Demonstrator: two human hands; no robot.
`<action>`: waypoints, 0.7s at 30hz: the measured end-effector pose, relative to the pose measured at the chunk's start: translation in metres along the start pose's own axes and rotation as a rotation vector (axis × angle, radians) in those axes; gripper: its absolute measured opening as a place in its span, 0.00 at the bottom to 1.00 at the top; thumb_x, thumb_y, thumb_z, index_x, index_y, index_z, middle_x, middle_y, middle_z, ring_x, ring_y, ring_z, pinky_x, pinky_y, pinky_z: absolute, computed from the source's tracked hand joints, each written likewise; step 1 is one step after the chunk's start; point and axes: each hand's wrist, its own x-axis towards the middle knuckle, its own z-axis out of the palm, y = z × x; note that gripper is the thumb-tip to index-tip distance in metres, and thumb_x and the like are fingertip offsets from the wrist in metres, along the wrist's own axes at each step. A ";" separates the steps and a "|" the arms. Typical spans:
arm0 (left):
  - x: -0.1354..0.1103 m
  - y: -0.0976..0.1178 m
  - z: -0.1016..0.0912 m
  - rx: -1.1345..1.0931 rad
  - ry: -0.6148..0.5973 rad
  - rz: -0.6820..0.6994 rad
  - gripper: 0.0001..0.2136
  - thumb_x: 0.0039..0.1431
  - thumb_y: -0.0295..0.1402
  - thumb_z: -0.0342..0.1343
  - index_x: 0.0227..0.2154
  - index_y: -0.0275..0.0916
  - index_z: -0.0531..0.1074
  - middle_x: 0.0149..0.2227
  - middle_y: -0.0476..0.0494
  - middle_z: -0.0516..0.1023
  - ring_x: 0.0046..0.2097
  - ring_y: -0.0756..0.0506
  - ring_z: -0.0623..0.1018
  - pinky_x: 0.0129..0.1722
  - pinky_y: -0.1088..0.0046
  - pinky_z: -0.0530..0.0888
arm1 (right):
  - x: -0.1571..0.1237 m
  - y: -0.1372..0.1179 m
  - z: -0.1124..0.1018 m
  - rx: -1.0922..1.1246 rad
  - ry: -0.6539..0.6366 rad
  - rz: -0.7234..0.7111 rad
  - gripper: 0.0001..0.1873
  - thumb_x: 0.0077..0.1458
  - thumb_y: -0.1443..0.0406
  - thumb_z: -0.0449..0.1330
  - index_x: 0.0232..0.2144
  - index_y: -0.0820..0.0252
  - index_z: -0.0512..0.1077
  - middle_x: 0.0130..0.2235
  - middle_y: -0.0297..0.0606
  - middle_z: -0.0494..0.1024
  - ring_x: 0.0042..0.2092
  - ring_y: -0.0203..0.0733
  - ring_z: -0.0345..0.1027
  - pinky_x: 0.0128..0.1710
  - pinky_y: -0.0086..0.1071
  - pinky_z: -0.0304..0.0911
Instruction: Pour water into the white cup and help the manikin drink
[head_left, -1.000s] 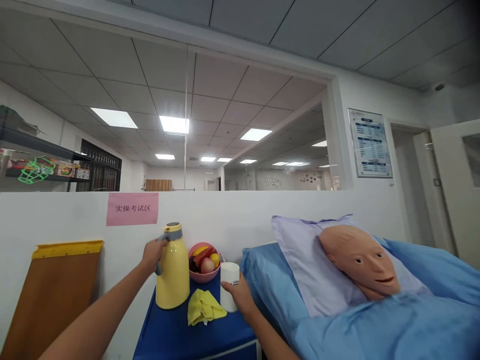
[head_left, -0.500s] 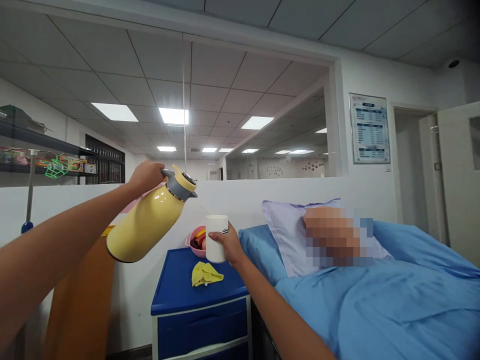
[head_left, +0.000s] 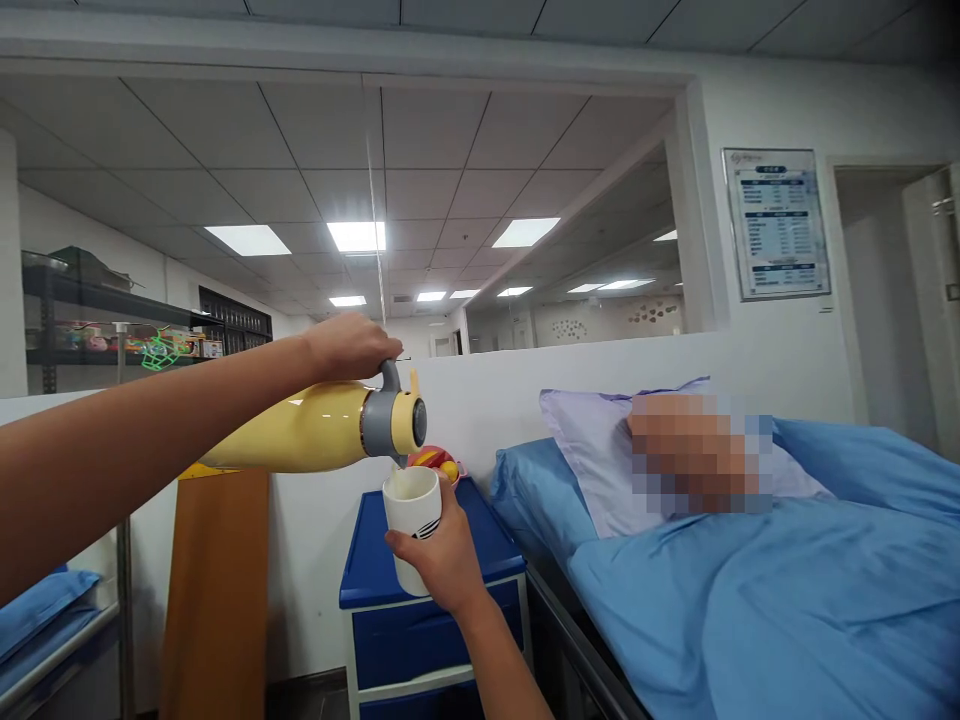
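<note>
My left hand (head_left: 352, 346) is wrapped round the grey handle of a yellow thermos jug (head_left: 315, 428), which lies nearly level in the air. The jug's spout points down just above the rim of a white mug (head_left: 412, 500) with black stripes. Around the mug's right side my right hand (head_left: 444, 555) is closed, its thumb across the front; the mug tilts slightly toward the jug. Whether liquid is flowing I cannot make out clearly. Both things are held in front of the blue bedside cabinet (head_left: 480, 530).
On the cabinet, partly hidden by the mug, stands a pink basket (head_left: 461, 475) of fruit. To the right a person lies under a blue blanket (head_left: 840, 600), head area blurred, on a lilac pillow (head_left: 589, 440). A brown board (head_left: 214, 590) leans at the left.
The jug has tipped from a slant to nearly level and moved right, its spout now over the mug. The mug has come lower and tilted. The view has shifted a little left.
</note>
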 end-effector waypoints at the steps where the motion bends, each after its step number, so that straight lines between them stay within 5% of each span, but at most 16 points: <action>1: 0.002 0.002 0.000 -0.005 0.013 0.012 0.11 0.56 0.26 0.51 0.39 0.40 0.76 0.32 0.43 0.81 0.30 0.45 0.77 0.26 0.72 0.60 | -0.001 0.000 0.001 0.006 -0.002 0.004 0.31 0.38 0.67 0.69 0.48 0.57 0.67 0.38 0.33 0.77 0.37 0.44 0.69 0.38 0.36 0.66; 21: 0.032 0.048 0.014 0.076 0.083 0.319 0.07 0.58 0.22 0.52 0.33 0.37 0.74 0.27 0.42 0.80 0.25 0.47 0.74 0.22 0.68 0.53 | -0.022 0.013 -0.008 0.046 0.067 0.081 0.23 0.39 0.60 0.70 0.39 0.55 0.67 0.34 0.32 0.76 0.35 0.44 0.67 0.35 0.37 0.64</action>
